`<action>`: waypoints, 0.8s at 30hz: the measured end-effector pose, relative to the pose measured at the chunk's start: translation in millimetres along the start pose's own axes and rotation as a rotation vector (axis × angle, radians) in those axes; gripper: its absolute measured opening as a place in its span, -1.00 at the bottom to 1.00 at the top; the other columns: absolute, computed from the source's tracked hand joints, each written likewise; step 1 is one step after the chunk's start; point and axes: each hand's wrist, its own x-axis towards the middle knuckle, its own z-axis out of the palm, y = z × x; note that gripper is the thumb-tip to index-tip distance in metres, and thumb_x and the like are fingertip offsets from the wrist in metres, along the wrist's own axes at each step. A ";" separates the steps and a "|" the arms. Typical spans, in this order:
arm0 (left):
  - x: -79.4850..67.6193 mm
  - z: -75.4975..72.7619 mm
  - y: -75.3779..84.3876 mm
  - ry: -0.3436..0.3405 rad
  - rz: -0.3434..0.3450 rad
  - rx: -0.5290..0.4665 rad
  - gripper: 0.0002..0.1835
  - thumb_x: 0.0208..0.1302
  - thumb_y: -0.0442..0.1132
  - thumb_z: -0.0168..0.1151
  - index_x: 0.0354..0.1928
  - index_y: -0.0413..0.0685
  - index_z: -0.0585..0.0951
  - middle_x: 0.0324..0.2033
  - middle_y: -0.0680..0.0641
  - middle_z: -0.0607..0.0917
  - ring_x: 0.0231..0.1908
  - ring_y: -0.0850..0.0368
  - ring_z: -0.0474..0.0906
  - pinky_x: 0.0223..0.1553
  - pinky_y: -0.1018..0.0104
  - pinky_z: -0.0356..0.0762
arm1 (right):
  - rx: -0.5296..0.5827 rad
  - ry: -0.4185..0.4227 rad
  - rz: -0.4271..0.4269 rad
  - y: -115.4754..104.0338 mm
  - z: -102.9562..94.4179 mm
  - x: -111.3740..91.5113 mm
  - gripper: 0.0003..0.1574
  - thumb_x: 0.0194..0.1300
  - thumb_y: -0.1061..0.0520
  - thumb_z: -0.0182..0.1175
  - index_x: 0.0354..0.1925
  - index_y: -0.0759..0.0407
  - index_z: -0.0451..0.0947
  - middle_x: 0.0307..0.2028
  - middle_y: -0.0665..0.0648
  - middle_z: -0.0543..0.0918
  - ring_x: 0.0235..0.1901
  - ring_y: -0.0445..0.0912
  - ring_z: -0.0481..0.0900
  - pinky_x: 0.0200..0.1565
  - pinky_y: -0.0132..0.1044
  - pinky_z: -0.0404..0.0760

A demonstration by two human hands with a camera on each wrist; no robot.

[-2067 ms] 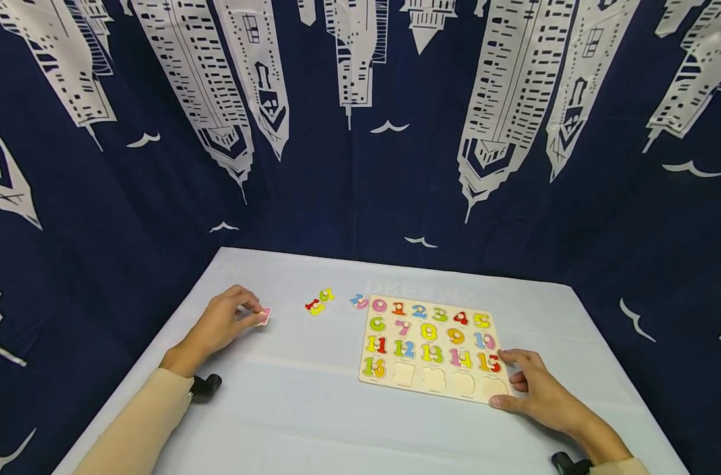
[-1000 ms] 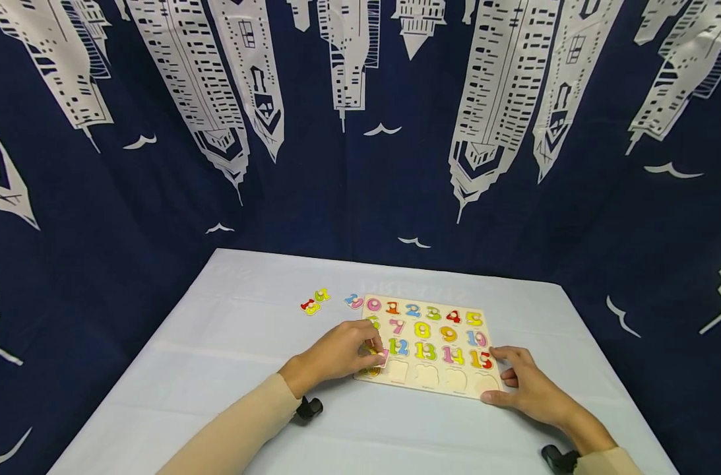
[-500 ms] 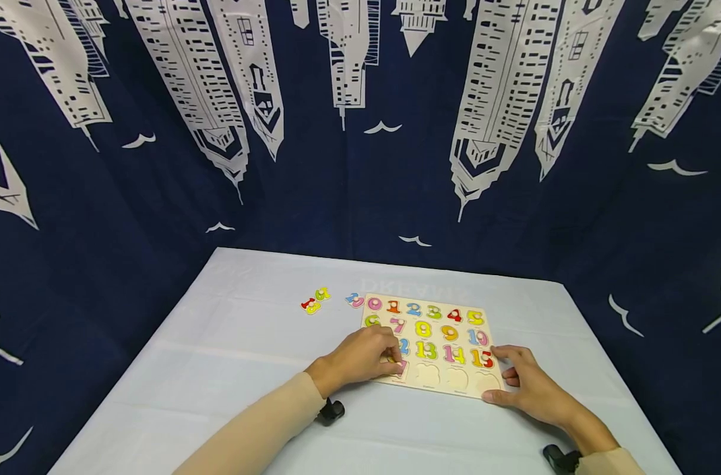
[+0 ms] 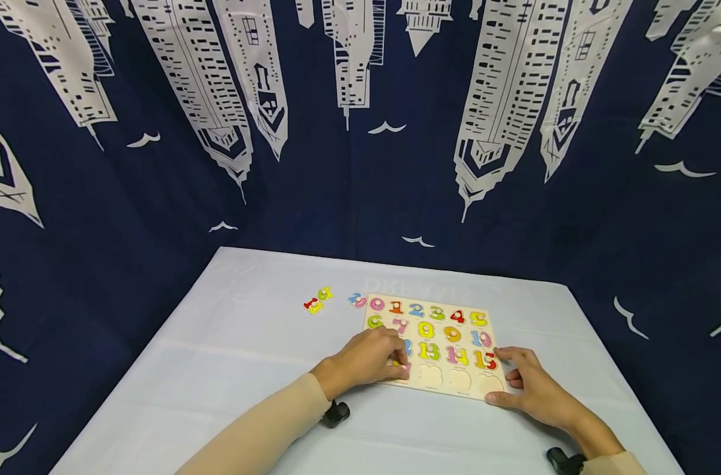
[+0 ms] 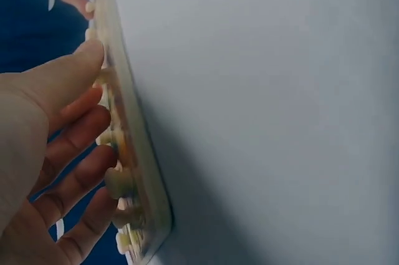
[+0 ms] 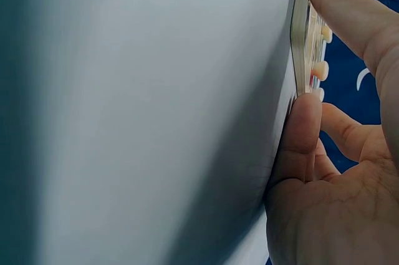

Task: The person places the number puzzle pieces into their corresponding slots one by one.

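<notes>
A wooden number puzzle board [image 4: 410, 384] lies on the white table, its knobbed number pieces filling the upper rows. My left hand [image 4: 366, 356] is over the board's lower left part, pinching a pink number piece [image 4: 405, 371] at the second recess of the bottom row. Its fingers hide part of that piece and several neighbouring numbers. In the left wrist view the thumb [image 5: 81, 62] and fingers are close above the board's knobs. My right hand [image 4: 535, 389] grips the board's right edge, thumb near the lower corner; the right wrist view shows fingers against that edge.
Left of the board lie a yellow-green number piece [image 4: 325, 293] and a red and yellow number piece [image 4: 314, 306]. A blue and pink number piece [image 4: 357, 300] is by the upper left corner. A dark blue cloth [image 4: 336, 185] with white buildings hangs behind the table.
My left hand has carried the pink piece from the table's left side to the board's bottom row, shifting slightly right in the last second. The right hand stays at the board's edge.
</notes>
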 end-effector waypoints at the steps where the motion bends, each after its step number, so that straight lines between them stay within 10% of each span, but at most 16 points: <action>1: -1.0 -1.3 -0.4 0.001 -0.008 -0.016 -0.80 0.45 0.10 0.70 -0.12 0.25 0.88 -0.20 0.26 0.77 -0.16 0.41 0.55 -0.02 0.50 0.59 | 0.003 -0.002 0.002 0.2 0.2 -0.1 0.42 0.26 -0.28 0.78 0.73 0.28 0.28 0.59 0.43 0.25 0.24 0.09 0.56 0.03 -0.45 0.63; 10: -12.0 -21.8 -29.0 0.087 -0.131 -0.135 -0.85 0.57 0.03 0.60 -0.04 0.20 0.85 -0.15 0.17 0.81 -0.12 0.20 0.68 -0.03 0.39 0.63 | 0.007 0.004 0.013 -0.1 -0.1 -1.8 0.43 0.24 -0.30 0.79 0.72 0.29 0.30 0.59 0.43 0.26 0.23 0.08 0.56 0.03 -0.45 0.62; 24: -49.8 -53.9 -126.2 0.351 -0.438 -0.070 -0.78 0.52 -0.28 0.60 0.12 -0.02 0.89 0.04 -0.08 0.83 0.02 -0.02 0.72 0.15 -0.01 0.76 | 0.005 0.001 0.029 -2.7 -0.7 -1.7 0.46 0.22 -0.34 0.78 0.74 0.26 0.29 0.59 0.42 0.26 0.24 0.08 0.56 0.04 -0.44 0.62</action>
